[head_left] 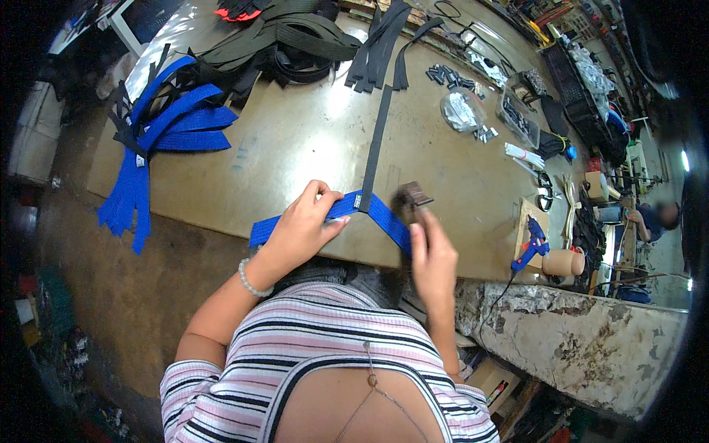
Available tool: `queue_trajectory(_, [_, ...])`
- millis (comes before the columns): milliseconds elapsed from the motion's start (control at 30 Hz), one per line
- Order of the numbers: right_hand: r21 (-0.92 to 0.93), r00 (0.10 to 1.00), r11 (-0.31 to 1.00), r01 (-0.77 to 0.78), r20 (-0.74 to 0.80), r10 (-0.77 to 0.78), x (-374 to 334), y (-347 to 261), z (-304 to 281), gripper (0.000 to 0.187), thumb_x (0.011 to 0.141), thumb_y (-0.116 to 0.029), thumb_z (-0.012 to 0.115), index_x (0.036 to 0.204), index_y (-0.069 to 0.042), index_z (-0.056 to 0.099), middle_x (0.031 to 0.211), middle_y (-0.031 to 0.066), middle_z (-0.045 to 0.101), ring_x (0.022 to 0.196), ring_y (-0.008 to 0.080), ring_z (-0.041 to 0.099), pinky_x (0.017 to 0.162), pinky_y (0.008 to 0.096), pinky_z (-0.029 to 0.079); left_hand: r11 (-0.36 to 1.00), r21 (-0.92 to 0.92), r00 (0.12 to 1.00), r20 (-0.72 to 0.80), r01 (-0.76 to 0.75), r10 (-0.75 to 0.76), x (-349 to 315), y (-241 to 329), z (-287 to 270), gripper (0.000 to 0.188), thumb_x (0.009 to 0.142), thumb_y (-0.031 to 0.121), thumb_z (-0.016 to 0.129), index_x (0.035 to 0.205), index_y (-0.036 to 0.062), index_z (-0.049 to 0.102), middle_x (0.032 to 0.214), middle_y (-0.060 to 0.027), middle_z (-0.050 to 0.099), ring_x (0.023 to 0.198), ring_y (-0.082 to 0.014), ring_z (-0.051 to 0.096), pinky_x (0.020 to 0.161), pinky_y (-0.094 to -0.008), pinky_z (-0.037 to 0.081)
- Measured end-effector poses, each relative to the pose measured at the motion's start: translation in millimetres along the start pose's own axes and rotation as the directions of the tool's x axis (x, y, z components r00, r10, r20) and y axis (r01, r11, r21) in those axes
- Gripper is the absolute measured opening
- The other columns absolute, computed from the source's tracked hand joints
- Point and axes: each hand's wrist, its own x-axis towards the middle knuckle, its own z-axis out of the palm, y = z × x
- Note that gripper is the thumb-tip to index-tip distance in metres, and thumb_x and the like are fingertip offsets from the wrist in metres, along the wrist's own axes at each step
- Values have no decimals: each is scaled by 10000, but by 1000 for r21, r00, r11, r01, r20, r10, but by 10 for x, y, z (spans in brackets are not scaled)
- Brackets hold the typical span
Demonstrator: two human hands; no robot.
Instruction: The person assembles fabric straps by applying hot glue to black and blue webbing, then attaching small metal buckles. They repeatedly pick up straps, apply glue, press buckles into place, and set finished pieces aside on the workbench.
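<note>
At my left, a bundle of blue straps (159, 133) mixed with black ones hangs partly past the edge of the table (281, 133), and beyond it a heap of dark webbing (295, 44) takes up the far side. My left hand (314, 219) grasps the blue strap (345, 207) near the table's front edge, right in front of me. From its left end, this strap slants up and away from me, bends into a shallow peak, then slopes back down toward my right hand (436, 251). It is flat, bright blue and ribbed lengthwise, with a small dark label at the bend. From that peak a narrow black strip (377, 148) runs nearly straight away from me, its far end just beside some short black straps (378, 48). My right hand grips a dark brown piece (410, 195), too blurred to make out; I cannot tell whether it also holds the strap. Farther right are a pile of small dark pieces (447, 76), a clear bag (463, 111), a clear box (519, 118), then scissors (544, 188), a blue glue gun (530, 246) and a tan roll (563, 263), all well apart from the blue strap.
</note>
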Motion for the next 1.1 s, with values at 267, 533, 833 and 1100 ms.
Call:
queue_trajectory(267, [-398, 958, 918, 6, -260, -119, 398, 628, -261, 355, 961, -214, 626, 1292, -88, 644, 1221, 133, 640, 1142, 325, 563, 999, 431, 429, 970, 52, 971, 6, -237, 237, 185, 156, -57, 192, 960, 153, 613, 1019, -29, 604, 881, -154, 585, 789, -307, 630, 721, -390, 519])
queue_trajectory(533, [876, 938, 367, -313, 345, -25, 651, -257, 331, 191, 960, -181, 678, 1044, -11, 656, 912, 11, 688, 777, 61, 616, 708, 238, 519, 883, -469, 999, -18, 21, -33, 208, 482, 202, 237, 1016, 208, 558, 1062, -16, 620, 900, -171, 649, 781, -227, 639, 727, -342, 512])
queue_trajectory(833, [589, 744, 689, -423, 659, -107, 679, -23, 194, 202, 921, -205, 728, 913, -3, 711, 787, -37, 662, 703, 18, 543, 627, 197, 437, 938, -282, 979, -79, -204, 189, 318, 461, 8, 421, 903, -11, 591, 1321, 44, 597, 1218, -197, 551, 1107, -319, 579, 966, -379, 464])
queue_trajectory(1100, [584, 619, 622, -522, 761, -195, 798, 130, 151, 341, 938, -203, 717, 1196, 9, 651, 970, 10, 672, 898, 57, 597, 778, 229, 496, 969, -226, 973, 227, 100, -47, 403, 229, 13, 227, 873, 224, 692, 943, 12, 736, 835, -175, 682, 829, -326, 621, 752, -414, 502])
